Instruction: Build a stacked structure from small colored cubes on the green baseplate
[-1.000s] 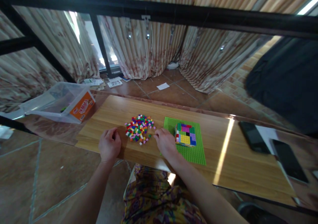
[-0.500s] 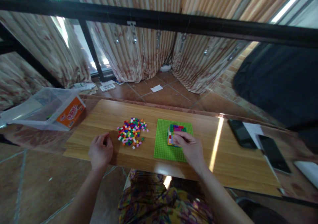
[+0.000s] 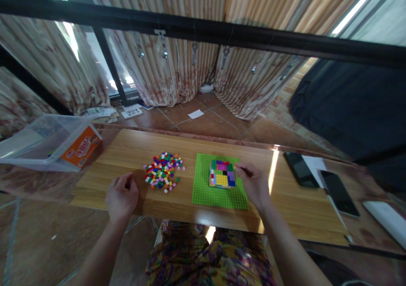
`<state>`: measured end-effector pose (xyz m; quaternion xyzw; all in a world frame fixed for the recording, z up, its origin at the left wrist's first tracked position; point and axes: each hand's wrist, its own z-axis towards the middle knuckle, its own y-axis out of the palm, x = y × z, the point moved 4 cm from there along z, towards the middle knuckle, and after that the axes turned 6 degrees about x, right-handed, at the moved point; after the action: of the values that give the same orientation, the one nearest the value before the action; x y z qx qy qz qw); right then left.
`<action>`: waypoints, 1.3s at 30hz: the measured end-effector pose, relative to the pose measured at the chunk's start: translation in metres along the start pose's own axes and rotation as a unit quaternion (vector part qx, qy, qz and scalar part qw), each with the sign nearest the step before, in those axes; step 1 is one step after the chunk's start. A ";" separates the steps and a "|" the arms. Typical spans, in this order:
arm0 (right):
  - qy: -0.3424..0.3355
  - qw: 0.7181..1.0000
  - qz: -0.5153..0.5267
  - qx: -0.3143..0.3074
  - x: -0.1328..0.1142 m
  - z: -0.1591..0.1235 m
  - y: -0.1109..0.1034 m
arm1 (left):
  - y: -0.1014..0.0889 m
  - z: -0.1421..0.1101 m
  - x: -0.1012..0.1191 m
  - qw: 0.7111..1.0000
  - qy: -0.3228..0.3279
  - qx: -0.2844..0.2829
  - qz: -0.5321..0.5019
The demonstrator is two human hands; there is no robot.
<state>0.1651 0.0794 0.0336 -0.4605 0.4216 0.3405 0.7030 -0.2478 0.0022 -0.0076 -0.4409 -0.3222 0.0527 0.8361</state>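
Observation:
A multicoloured block of small toy building bricks (image 3: pixel 222 176) stands on the green baseplate (image 3: pixel 203 193). Its top shows yellow, blue, purple, red and green patches, with a black spot in the middle. My right hand (image 3: pixel 253 186) is at the block's right edge, thumb and fingers pinched together. A small yellow brick (image 3: pixel 235 167) shows at the fingertips. On the table's left part my left hand (image 3: pixel 122 196) rests with its fingers curled closed, and nothing shows in it. Right of that hand lies a loose pile of small coloured bricks (image 3: pixel 163 170).
A clear plastic bin (image 3: pixel 60 129) with an orange label stands left of the wooden table (image 3: pixel 177 210). Two dark phones, one phone (image 3: pixel 300 170) and another phone (image 3: pixel 339 192), lie at the right by white paper. A black rail (image 3: pixel 190 26) crosses beyond the table.
My right hand has moved from over the block's middle to its right edge, uncovering the top. The left hand stays curled in its place. The whole view has shifted slightly.

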 end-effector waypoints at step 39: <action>-0.212 0.934 -0.188 -0.218 -0.012 0.049 0.012 | 0.002 0.001 0.001 1.000 0.004 0.003 -0.005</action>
<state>0.1635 0.1278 0.0511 -0.5900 0.0839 0.3755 0.7099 -0.2477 0.0043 -0.0080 -0.4369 -0.3207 0.0472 0.8391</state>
